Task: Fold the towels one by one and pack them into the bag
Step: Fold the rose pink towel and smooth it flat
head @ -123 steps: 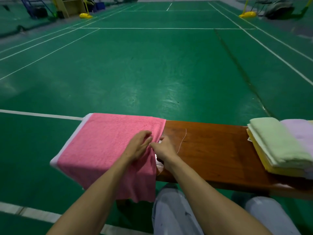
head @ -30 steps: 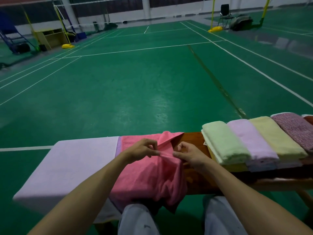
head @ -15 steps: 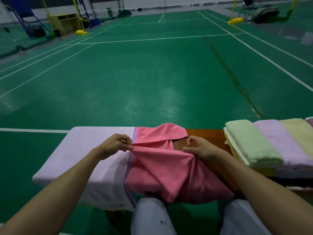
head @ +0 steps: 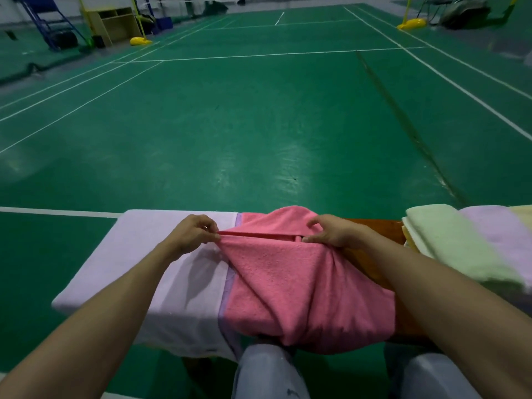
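A pink towel (head: 305, 286) lies bunched on the wooden bench (head: 374, 234), its lower part hanging toward my knees. My left hand (head: 193, 233) pinches the towel's top edge at the left. My right hand (head: 331, 231) pinches the same edge at the right, and the edge runs taut between them. A flat lilac towel (head: 144, 254) covers the bench's left end, partly under the pink one. Folded towels, pale green (head: 449, 240) and lilac (head: 501, 234), lie stacked at the right. No bag is in view.
The bench stands on a green badminton court floor (head: 259, 125) with white lines. My knees in light trousers (head: 264, 372) are below the bench's front edge. Far back are a wooden cabinet (head: 115, 24), yellow post bases and blue frames.
The pink towel went from lying flat to lifted and bunched. In the last second my hands moved apart along its top edge, pulling it taut. The lilac towel beneath is exposed.
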A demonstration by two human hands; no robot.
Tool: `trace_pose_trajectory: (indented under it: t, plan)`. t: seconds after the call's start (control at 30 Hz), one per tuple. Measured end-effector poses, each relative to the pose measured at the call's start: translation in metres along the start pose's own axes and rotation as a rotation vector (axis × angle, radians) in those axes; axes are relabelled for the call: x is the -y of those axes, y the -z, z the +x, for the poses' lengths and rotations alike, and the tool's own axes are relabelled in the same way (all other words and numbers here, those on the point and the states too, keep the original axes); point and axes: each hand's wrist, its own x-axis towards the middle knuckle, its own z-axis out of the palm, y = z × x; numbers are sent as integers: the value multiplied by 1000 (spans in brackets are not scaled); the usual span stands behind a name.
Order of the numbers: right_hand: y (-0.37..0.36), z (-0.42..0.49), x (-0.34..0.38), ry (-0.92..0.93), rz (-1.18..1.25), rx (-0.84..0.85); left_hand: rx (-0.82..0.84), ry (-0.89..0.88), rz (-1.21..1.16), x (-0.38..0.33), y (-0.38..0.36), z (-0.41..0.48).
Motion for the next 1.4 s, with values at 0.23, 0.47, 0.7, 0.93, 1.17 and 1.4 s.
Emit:
trace_pose_trajectory:
  t: [0.23,0.47,0.7,0.93,1.17,1.4]
  plan:
    - [-2,12,3,-44,-2,-14,-40,50,114,10,5,10]
    - [-2,1,-11,-75,-33,-26,41,-37,431,11,2,4]
    - [8,-28,-30,-40,-225,-106,-5,-3,315,13,3,2]
    - [17,-66,-40,-89,-322,51,37,-35,367,8,-4,0]
    - [9,-73,-52,-48,-433,-8,6,-93,451,7,-5,-4]
    - [10,-71,-58,-19,-334,-152,-123,-74,259,17,-10,-10]
